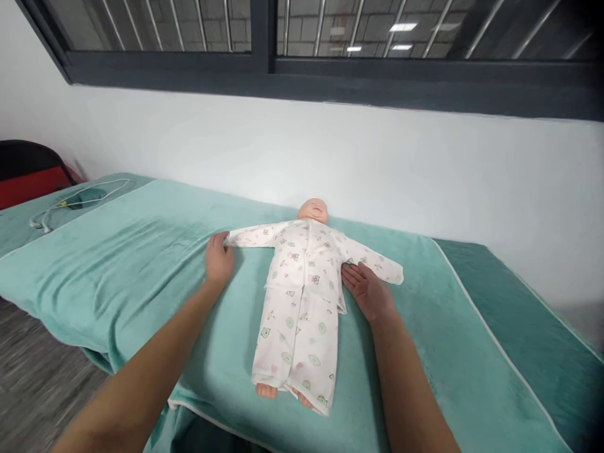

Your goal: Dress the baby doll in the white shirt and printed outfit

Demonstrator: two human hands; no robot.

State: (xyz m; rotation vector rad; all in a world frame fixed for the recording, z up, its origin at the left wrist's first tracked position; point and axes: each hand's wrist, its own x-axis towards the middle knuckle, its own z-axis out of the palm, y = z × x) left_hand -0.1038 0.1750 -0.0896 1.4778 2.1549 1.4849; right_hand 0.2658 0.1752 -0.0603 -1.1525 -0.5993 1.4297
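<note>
A baby doll [313, 210] lies on its back on a green blanket [155, 270], its head toward the wall. It wears a white printed top [306, 251] and white printed trousers [297, 340], with the feet showing below the cuffs. My left hand [219, 258] pinches the end of the sleeve stretched out on the left. Beside the doll's body, under the other sleeve [375, 261], my right hand [365, 289] rests palm up with its fingers extended, touching the edge of the top.
A white cable [85, 195] lies looped at the far left of the bed, near a red and black chair [33, 173]. Behind the bed rises a white wall [212, 145] below a dark window frame [264, 78]. A darker green cover [514, 296] lies at the right.
</note>
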